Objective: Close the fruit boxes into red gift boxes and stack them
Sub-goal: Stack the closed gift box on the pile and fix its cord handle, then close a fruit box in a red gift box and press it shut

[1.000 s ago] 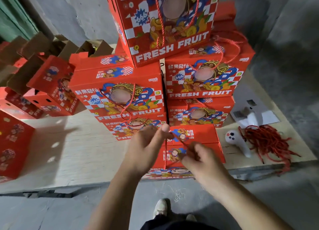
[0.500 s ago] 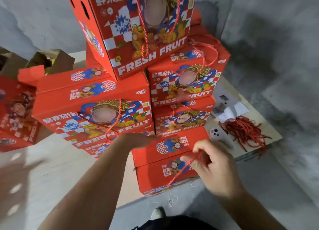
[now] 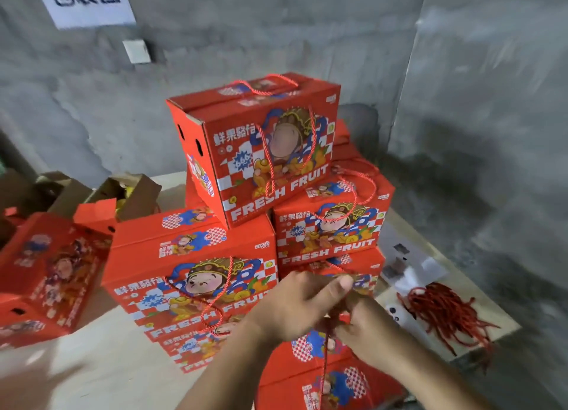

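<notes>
Both hands, left hand [image 3: 295, 305] and right hand [image 3: 365, 332], pinch 1 red cord [image 3: 326, 351] above the nearest red gift box [image 3: 307, 382].

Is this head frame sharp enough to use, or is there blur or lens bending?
Head view: the left boxes are motion-smeared; the top box stays readable; both hands, left hand and right hand, look soft; wide-angle bending curves the wall corner.

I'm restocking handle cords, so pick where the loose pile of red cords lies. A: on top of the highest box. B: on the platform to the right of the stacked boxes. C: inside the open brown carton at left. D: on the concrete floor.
B: the pile of red cords lies on the platform, right of the stacked boxes.
</notes>
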`<state>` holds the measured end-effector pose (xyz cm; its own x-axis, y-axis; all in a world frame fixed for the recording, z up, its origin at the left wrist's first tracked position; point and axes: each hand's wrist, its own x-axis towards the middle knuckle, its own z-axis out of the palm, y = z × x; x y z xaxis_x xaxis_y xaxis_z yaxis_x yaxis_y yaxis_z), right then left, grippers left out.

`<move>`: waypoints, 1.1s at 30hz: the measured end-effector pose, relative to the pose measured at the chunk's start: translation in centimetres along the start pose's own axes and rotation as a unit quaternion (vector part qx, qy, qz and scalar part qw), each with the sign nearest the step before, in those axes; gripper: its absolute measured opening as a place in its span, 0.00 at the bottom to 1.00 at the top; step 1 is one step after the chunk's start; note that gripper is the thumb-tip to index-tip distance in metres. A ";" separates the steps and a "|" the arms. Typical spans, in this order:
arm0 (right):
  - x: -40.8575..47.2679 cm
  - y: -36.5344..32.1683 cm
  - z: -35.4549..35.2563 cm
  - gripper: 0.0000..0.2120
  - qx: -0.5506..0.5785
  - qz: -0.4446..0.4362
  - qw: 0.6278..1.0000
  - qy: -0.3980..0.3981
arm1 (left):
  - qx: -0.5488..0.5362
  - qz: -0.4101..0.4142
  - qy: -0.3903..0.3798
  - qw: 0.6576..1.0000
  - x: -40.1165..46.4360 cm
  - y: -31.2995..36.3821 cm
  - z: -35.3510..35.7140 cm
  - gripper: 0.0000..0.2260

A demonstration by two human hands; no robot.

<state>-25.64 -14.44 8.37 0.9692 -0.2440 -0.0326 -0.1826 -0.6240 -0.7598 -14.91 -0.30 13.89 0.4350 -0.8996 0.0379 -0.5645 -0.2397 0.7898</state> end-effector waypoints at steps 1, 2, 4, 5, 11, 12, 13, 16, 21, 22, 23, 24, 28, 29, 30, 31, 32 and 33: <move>0.0 -0.3 -0.5 0.15 0.014 0.000 1.000 -0.005 | 0.051 0.014 0.020 0.998 -0.2 0.5 -0.6 0.27; 0.0 -0.6 -1.1 0.15 0.036 -0.003 0.999 0.002 | 0.069 0.033 0.039 0.996 -0.2 1.4 -1.2 0.24; -0.1 -1.4 -2.2 0.18 0.081 -0.001 0.996 0.045 | -0.060 0.074 0.112 0.989 -0.3 3.6 -2.3 0.18; -0.1 -2.0 -2.6 0.17 0.104 -0.001 0.992 0.072 | -0.144 0.088 0.169 0.971 -0.1 4.3 -3.3 0.17; 1.3 -6.0 -6.9 0.13 0.238 0.013 0.954 0.182 | -0.108 -0.029 0.238 0.965 -5.8 1.4 -1.5 0.27; 1.4 -6.8 -8.0 0.12 0.227 -0.011 0.957 0.179 | -0.119 -0.058 0.248 0.960 -6.7 1.5 0.0 0.32; 1.4 -7.9 -9.1 0.12 0.219 -0.037 0.960 0.170 | -0.132 -0.083 0.266 0.951 -6.7 1.6 1.3 0.38; 1.0 -11.2 -12.3 0.11 0.216 -0.101 0.955 0.175 | -0.210 -0.090 0.334 0.914 -7.3 -0.2 4.1 0.55; -0.3 -15.6 -17.7 0.10 0.266 -0.172 0.926 0.207 | -0.225 -0.116 0.376 0.891 -5.0 1.6 6.7 0.49; -0.5 -16.4 -18.3 0.11 0.266 -0.188 0.925 0.196 | -0.214 -0.112 0.391 0.888 -5.1 2.2 6.5 0.50; -0.7 -17.2 -18.7 0.11 0.267 -0.203 0.924 0.183 | -0.210 -0.117 0.419 0.876 -5.2 2.5 6.4 0.52; -0.9 -18.1 -18.9 0.11 0.271 -0.217 0.923 0.169 | -0.212 -0.111 0.445 0.863 -5.5 2.8 6.2 0.51; -1.6 -22.0 -19.4 0.09 0.338 -0.251 0.896 0.142 | -0.189 -0.203 0.589 0.759 -7.7 4.5 7.3 0.49; -1.7 -23.0 -19.4 0.10 0.364 -0.250 0.887 0.135 | -0.230 -0.246 0.605 0.721 -8.1 4.8 7.7 0.49; -1.8 -24.0 -19.3 0.10 0.393 -0.247 0.877 0.127 | -0.287 -0.258 0.610 0.692 -8.9 4.9 8.1 0.45; -2.0 -25.0 -19.1 0.11 0.421 -0.244 0.866 0.115 | -0.331 -0.230 0.603 0.688 -10.0 5.2 8.2 0.38; -2.2 -26.0 -18.8 0.11 0.445 -0.243 0.856 0.100 | -0.365 -0.202 0.599 0.683 -10.9 5.5 8.0 0.31; -2.4 -26.9 -18.3 0.11 0.463 -0.247 0.847 0.080 | -0.397 -0.184 0.617 0.653 -11.6 5.6 7.4 0.25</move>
<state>-26.09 -10.62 40.74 0.8414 -0.2678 0.4694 0.5183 0.1535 -0.8413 -28.35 6.08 13.36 0.9500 0.2638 -0.1670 0.0673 0.3494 0.9346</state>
